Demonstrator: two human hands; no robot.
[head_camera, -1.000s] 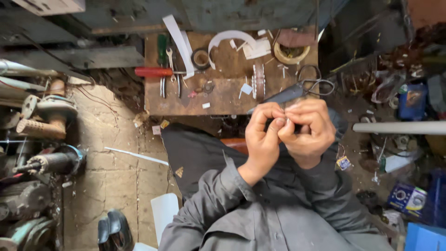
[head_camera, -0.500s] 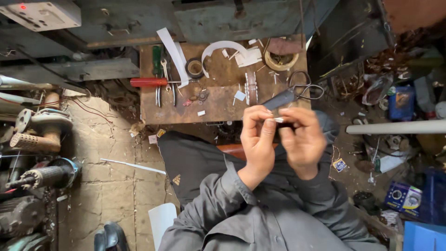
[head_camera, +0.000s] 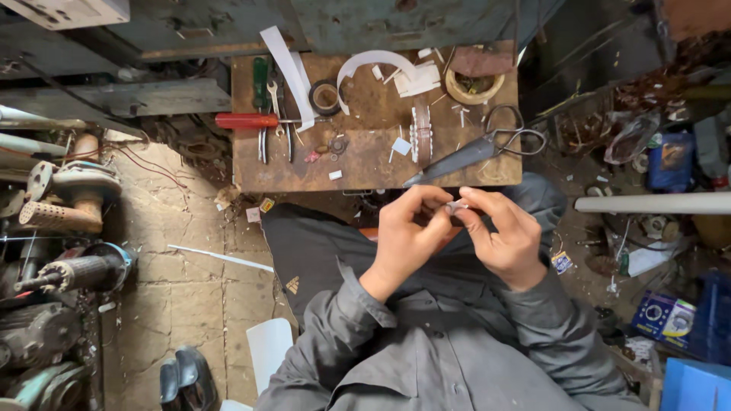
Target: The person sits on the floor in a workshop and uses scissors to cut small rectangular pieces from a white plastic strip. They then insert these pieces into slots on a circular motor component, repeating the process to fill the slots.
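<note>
1. left hand (head_camera: 403,240) and right hand (head_camera: 502,240) meet over the lap, fingertips pinched together on a small pale piece (head_camera: 455,205).
2. left fingers (head_camera: 426,199) curl narrow onto the piece from one side; right fingers (head_camera: 476,202) clamp it from the other.
3. the piece is too small to tell its kind, mostly hidden between the fingertips.
4. scissors (head_camera: 476,151) lie just beyond the fingertips on the wooden board (head_camera: 365,164), well apart from both hands.
5. red-handled screwdriver (head_camera: 247,120) and tape roll (head_camera: 326,97) lie farther beyond the left fingers.
6. white paper strips (head_camera: 373,61) lie at the board's far edge.
</note>
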